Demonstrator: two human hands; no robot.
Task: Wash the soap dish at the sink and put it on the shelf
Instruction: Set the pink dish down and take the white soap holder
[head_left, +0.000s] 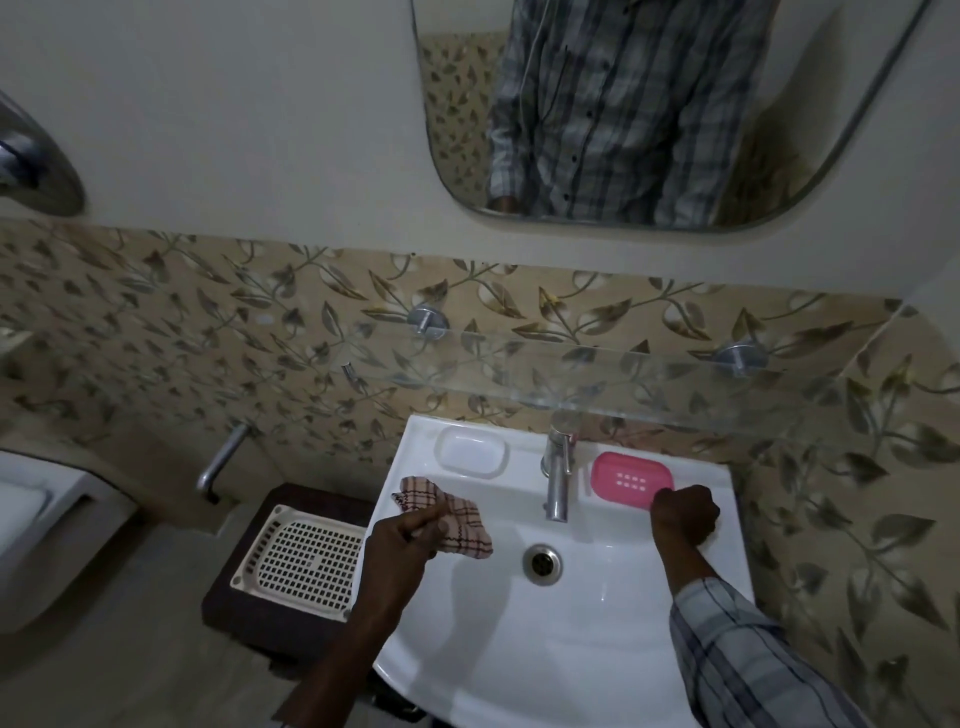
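On the back ledge of the sink (597, 623) the soap dish (623, 475) lies crosswise, right hand (684, 517) curled at its near corner, grip unclear; left hand (402, 538) holds a cloth (462, 519)

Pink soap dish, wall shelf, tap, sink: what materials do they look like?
The pink soap dish looks like moulded plastic: opaque, even colour, drain slots. The shelf is clear glass or acrylic; tiles show through it. The tap is polished metal, probably chromed, with bright highlights. The sink looks like glazed white ceramic, judging by its gloss.
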